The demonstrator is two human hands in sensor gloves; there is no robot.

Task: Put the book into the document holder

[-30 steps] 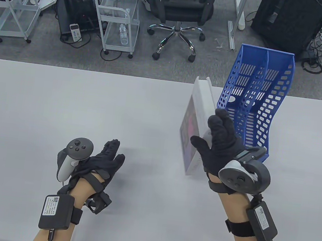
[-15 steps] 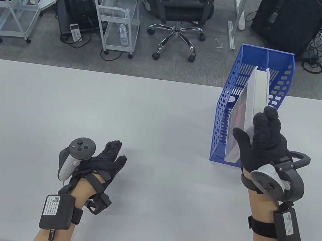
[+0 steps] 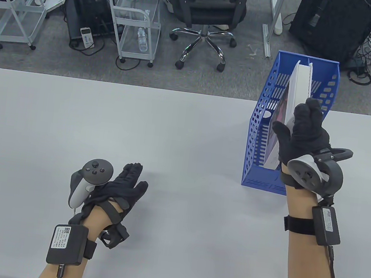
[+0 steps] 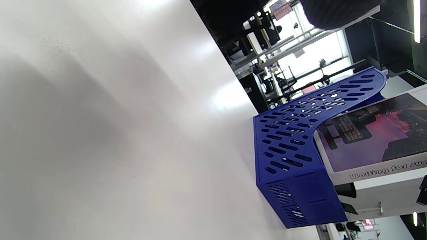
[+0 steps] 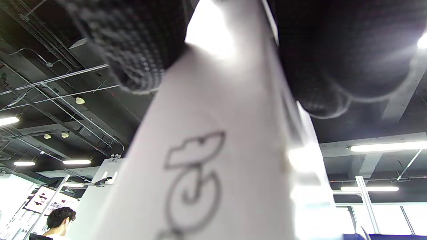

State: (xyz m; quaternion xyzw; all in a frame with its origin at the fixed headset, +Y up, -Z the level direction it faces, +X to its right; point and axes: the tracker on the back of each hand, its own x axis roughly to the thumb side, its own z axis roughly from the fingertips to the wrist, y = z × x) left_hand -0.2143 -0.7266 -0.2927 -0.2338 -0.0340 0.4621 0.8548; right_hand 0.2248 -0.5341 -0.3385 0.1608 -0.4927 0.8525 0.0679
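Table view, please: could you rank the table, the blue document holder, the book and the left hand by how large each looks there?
1. Table, by far the largest.
2. Blue document holder.
3. Book, though partly hidden inside the holder and behind the right hand.
4. Left hand; close to the book's visible part, so that order is unsure.

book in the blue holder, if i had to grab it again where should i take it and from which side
Probably the white spine edge of the book, where the right hand grips it now. It stands upright in the left slot of the document holder, whose walls cover both faces, so come from the open front and above, thumb on the cover, fingers opposite.
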